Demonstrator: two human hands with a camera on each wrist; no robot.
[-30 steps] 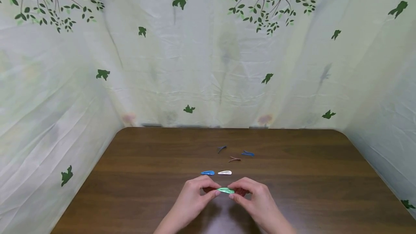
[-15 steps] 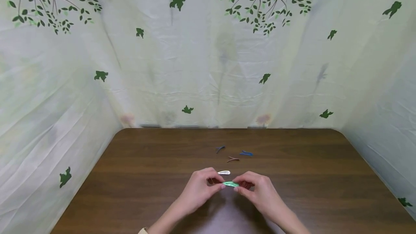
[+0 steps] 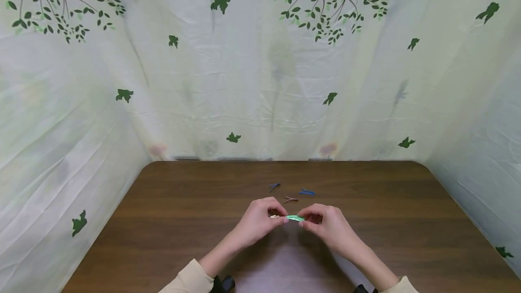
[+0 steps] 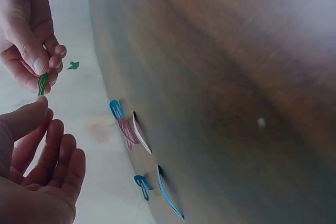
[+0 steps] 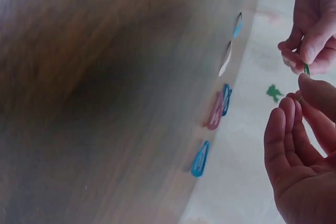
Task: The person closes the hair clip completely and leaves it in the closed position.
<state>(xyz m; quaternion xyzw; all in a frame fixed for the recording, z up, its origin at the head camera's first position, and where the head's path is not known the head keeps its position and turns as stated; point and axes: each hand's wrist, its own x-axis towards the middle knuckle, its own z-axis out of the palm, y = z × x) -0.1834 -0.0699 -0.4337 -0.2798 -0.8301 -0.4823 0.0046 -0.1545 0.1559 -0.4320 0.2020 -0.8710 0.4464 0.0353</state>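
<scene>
Both hands have carried the small green metal snap hair clip [image 3: 295, 218] farther across the brown wooden table [image 3: 171, 220], now hiding the white clip. Left hand [image 3: 260, 218] and right hand [image 3: 325, 223] each pinch one end. The clip is held level above the table, slender, glossy, apparently closed.

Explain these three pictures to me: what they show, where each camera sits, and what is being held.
No machine here: a person works with two bare hands. The wide picture comes from a camera on the person's head; the other two come from cameras on the wrists, so they look tilted. The left hand and right hand each pinch an end of a small green metal snap hair clip above the dark brown wooden table. More small hair clips, blue and pink among them, lie farther back on it. A leaf-printed pale cloth hangs behind.
</scene>
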